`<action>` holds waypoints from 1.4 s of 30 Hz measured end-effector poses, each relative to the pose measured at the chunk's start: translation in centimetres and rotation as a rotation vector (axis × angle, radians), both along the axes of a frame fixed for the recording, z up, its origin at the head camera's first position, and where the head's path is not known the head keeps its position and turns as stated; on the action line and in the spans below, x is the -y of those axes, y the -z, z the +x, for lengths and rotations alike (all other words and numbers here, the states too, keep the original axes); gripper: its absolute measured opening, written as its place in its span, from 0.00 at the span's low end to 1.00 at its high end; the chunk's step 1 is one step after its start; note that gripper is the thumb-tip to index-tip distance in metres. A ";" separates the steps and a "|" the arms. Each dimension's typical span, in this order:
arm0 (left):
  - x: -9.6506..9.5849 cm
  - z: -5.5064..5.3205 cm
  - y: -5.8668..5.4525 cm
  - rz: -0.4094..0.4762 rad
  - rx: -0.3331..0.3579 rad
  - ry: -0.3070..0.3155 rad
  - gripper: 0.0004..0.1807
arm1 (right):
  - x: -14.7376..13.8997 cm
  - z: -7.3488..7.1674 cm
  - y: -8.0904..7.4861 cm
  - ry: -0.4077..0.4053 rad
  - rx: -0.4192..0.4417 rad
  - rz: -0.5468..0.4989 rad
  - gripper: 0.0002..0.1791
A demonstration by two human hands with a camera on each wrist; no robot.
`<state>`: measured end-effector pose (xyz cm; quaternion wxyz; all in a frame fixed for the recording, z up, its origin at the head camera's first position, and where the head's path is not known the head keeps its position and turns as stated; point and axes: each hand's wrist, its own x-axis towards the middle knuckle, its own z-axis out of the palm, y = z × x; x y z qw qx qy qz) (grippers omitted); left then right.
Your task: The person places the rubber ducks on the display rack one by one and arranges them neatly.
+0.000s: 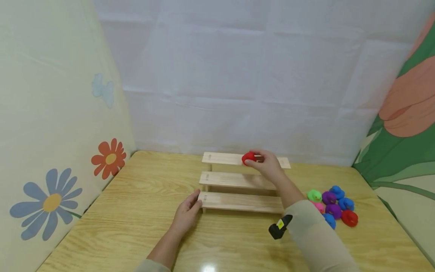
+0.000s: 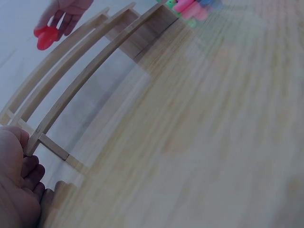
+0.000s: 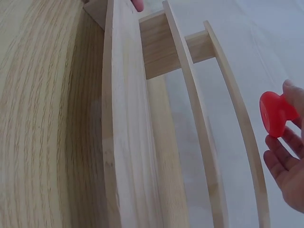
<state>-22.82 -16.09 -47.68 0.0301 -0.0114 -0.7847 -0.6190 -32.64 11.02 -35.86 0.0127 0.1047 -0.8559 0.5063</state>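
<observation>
A red rubber duck is pinched between the thumb and fingers of my right hand, over the top step of a three-step wooden shelf. In the right wrist view the duck appears beside the top board, its flat base facing the shelf. My left hand holds the left end of the lowest step; in the left wrist view its thumb and curled fingers are at the board's corner. Whether the duck touches the top board cannot be told.
Several rubber ducks in green, pink, purple, blue and a red one cluster on the wooden table, right of the shelf. A white cloth hangs behind; flower-printed panels stand left and right. A black strap shows by the right sleeve.
</observation>
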 end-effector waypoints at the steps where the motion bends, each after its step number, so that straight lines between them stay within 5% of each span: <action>1: 0.0 0.0 0.0 0.002 0.002 0.001 0.28 | 0.2 -0.1 -0.1 -0.002 0.002 0.004 0.30; 42: -0.1 0.6 -0.2 0.008 -0.016 -0.010 0.28 | 7.7 -1.7 -0.2 -0.096 0.007 0.060 0.31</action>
